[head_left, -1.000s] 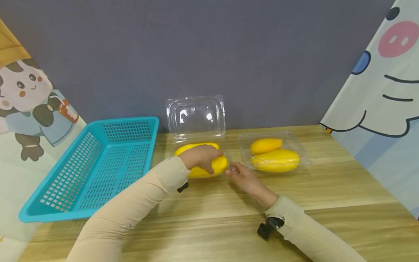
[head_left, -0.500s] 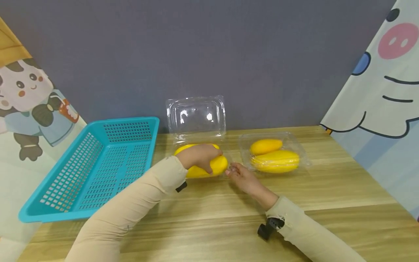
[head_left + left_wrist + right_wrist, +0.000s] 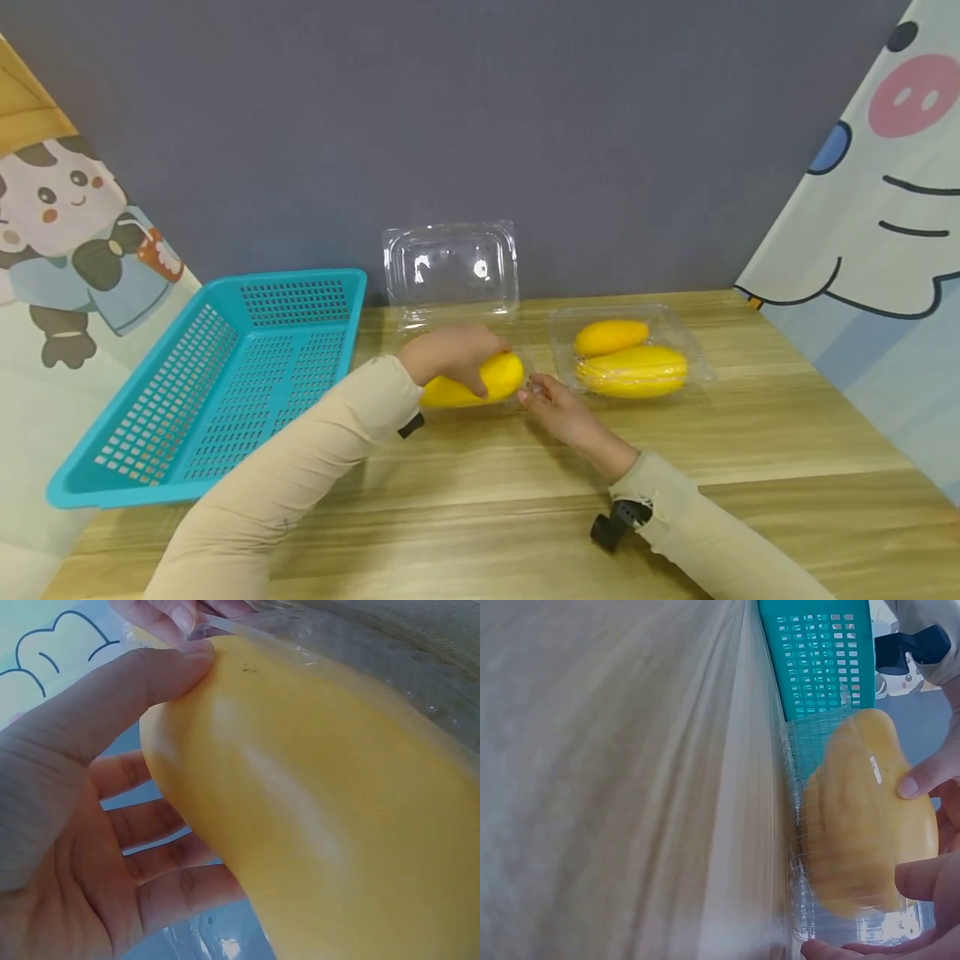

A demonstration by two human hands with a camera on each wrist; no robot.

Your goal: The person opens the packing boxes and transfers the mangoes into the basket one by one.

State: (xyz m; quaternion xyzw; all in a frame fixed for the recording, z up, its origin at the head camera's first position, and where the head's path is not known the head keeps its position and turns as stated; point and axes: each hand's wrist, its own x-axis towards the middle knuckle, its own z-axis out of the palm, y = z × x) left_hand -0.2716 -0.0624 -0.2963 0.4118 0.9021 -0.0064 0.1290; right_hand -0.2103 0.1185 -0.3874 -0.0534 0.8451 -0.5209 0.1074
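My left hand [image 3: 459,354] grips a large yellow papaya-shaped fruit [image 3: 504,379] in an open clear plastic clamshell box [image 3: 450,267]. In the left wrist view its thumb lies on the fruit [image 3: 300,780] near one end, with the fingers round the other side. The box's lid stands raised at the back. Behind the left hand a second yellow fruit is nearly hidden. My right hand [image 3: 558,410] pinches the right front corner of the box. The right wrist view shows the fruit [image 3: 855,817] within the box wall.
A turquoise perforated basket [image 3: 348,333] stands at the left. To the right, another clear box [image 3: 678,325] holds a smaller yellow fruit [image 3: 611,337] and a larger one [image 3: 633,371]. A grey partition [image 3: 630,150] rises behind the wooden table [image 3: 480,533].
My left hand has shifted slightly left over the box, and the rear yellow fruit, visible earlier, is now mostly covered. The right hand has stayed at the box corner.
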